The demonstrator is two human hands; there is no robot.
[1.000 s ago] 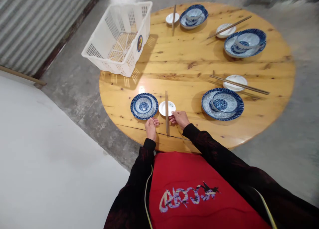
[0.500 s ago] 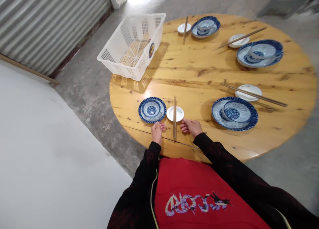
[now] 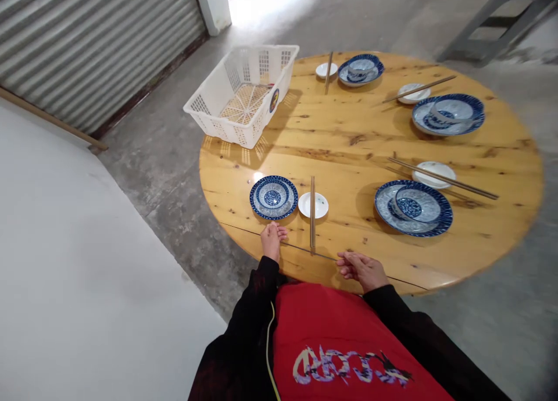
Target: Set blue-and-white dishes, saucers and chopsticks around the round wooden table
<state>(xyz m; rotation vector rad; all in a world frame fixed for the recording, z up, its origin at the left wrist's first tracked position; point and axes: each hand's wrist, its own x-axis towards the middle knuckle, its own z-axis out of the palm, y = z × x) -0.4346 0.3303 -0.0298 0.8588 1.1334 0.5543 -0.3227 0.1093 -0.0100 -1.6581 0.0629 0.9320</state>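
Observation:
My left hand [image 3: 272, 239] is just below the near rim of a blue-and-white plate [image 3: 258, 208], its fingers loosely curled apart and nothing in them. A blue-patterned bowl [image 3: 272, 198] rests on that plate. To the plate's right sits a small white dish [image 3: 321, 206], with a pair of wooden chopsticks [image 3: 313, 215] laid across it, pointing toward me. My right hand [image 3: 360, 268] hovers by the table's near edge, right of the chopsticks, empty with fingers partly bent and apart.
On the round wooden table [image 3: 322, 133] stands a white plastic basket [image 3: 244, 132] at the far left. Another plate [image 3: 436, 228] with a bowl is on the right, beside a white dish [image 3: 436, 171] bearing chopsticks. Two similar settings lie farther back. A white wall [image 3: 87, 261] stands left.
My right hand has drawn back from the white dish toward the table edge and to the right. My left hand has slipped slightly away from the plate's rim. The view has shifted somewhat.

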